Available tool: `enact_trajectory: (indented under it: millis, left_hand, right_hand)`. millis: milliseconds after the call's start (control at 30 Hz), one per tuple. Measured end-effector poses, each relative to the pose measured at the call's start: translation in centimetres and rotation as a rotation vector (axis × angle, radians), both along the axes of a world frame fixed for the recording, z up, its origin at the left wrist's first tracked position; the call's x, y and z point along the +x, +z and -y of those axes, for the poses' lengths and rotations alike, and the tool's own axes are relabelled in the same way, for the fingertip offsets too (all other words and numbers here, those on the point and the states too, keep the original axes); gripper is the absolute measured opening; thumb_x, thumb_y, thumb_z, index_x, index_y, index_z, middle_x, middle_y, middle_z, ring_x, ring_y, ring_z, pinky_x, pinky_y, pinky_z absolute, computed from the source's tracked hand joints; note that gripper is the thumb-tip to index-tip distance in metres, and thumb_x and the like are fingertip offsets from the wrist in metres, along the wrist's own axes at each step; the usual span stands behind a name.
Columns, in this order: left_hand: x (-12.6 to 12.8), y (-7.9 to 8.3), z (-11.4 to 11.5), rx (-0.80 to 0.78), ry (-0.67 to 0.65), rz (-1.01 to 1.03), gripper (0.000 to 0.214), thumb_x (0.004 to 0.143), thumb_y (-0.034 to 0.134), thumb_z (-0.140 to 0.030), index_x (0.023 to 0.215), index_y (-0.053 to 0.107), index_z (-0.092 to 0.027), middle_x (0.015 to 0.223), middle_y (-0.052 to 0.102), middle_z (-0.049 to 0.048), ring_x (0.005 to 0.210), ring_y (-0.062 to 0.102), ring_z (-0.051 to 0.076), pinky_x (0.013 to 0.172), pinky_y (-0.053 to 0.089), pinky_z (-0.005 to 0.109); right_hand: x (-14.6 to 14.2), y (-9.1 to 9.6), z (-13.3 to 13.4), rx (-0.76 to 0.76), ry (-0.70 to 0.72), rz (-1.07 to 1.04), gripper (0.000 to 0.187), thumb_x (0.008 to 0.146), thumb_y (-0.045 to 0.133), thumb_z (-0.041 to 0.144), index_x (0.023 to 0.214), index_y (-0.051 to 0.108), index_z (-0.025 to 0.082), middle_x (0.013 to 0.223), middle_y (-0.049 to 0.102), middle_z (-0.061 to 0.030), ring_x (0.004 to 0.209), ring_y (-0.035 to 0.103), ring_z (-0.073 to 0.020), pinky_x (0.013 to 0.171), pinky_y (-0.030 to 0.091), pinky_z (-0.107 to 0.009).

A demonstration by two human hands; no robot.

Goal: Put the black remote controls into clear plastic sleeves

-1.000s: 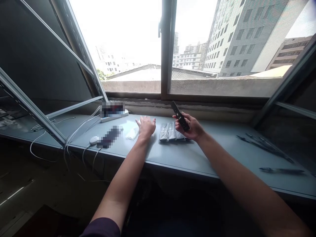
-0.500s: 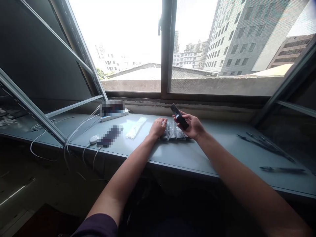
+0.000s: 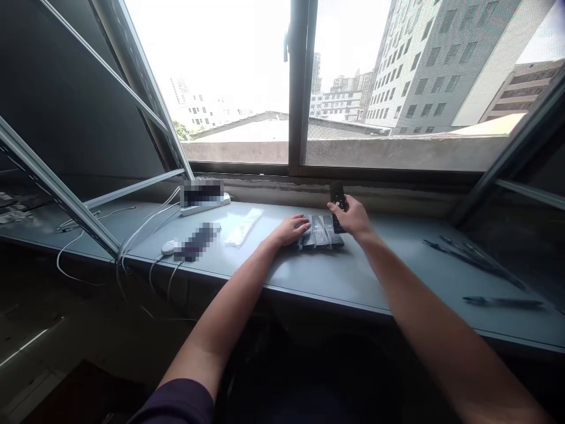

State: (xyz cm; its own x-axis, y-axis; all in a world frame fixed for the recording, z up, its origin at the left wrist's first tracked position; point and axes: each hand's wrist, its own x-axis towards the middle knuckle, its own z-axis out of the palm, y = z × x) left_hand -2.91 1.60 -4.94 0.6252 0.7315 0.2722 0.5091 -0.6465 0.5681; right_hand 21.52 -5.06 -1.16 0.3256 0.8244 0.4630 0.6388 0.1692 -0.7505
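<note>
A slim black remote control stands nearly upright in my right hand, its button side turned towards me. My thumb lies across its front, and the fingers behind it are mostly hidden. Below and to the left, several dark items in clear plastic bags lie side by side on the desk. My left hand rests on the left end of this row with its fingers stretched out, covering part of it. It grips nothing that I can see.
The grey desk runs along a window. Left of my hands lie a white plastic bag, a blurred-out dark object, a white round charger and a power strip with cables. Dark pens lie right. Metal frames flank the desk.
My right hand has moved right with the remote control and turned it more upright, bringing its buttons into view. My left hand has slid right, its fingers now stretched over the bagged items.
</note>
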Motion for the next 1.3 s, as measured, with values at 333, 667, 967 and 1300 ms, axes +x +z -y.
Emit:
enact_trajectory:
  millis: [333, 667, 967, 1300]
  left_hand:
    - [-0.4, 0.7, 0.7, -0.028, -0.032, -0.043, 0.059, 0.104, 0.064, -0.057, 0.154, 0.071, -0.025, 0.173, 0.051, 0.008, 0.169, 0.034, 0.033, 0.138, 0.03, 0.043]
    - [-0.5, 1.2, 1.8, -0.038, -0.134, -0.127, 0.077, 0.103, 0.058, -0.073, 0.167, 0.056, -0.03, 0.182, 0.037, 0.0051, 0.173, 0.022, 0.032, 0.141, 0.017, 0.05]
    - [-0.9, 1.2, 0.8, -0.104, -0.106, -0.233, 0.085, 0.099, 0.057, -0.08, 0.17, 0.05, -0.035, 0.185, 0.026, 0.0025, 0.175, 0.008, 0.036, 0.14, 0.008, 0.058]
    - [-2.8, 1.4, -0.6, -0.057, -0.009, -0.22, 0.067, 0.096, 0.072, -0.062, 0.159, 0.065, -0.038, 0.179, 0.041, 0.0026, 0.172, 0.023, 0.038, 0.137, 0.027, 0.052]
  right_hand:
    - [3.8, -1.9, -1.2, -0.622, -0.267, 0.267, 0.06, 0.1, 0.07, 0.046, 0.152, 0.065, 0.016, 0.137, 0.075, -0.0248, 0.132, 0.071, -0.0402, 0.11, 0.056, -0.05]
    - [1.0, -1.8, -0.4, -0.622, -0.039, 0.526, 0.077, 0.106, 0.047, 0.073, 0.171, 0.049, 0.03, 0.185, 0.026, -0.0138, 0.166, 0.028, -0.049, 0.132, 0.029, -0.062]
    - [-3.0, -2.5, 0.4, -0.606, 0.057, 0.599, 0.073, 0.111, 0.03, 0.069, 0.168, 0.052, 0.03, 0.179, 0.04, -0.0152, 0.161, 0.035, -0.0493, 0.129, 0.028, -0.067]
    - [-6.8, -3.0, -0.2, -0.532, -0.016, 0.545, 0.077, 0.111, 0.026, 0.068, 0.173, 0.044, 0.027, 0.184, 0.031, -0.0149, 0.169, 0.022, -0.0455, 0.132, 0.025, -0.066]
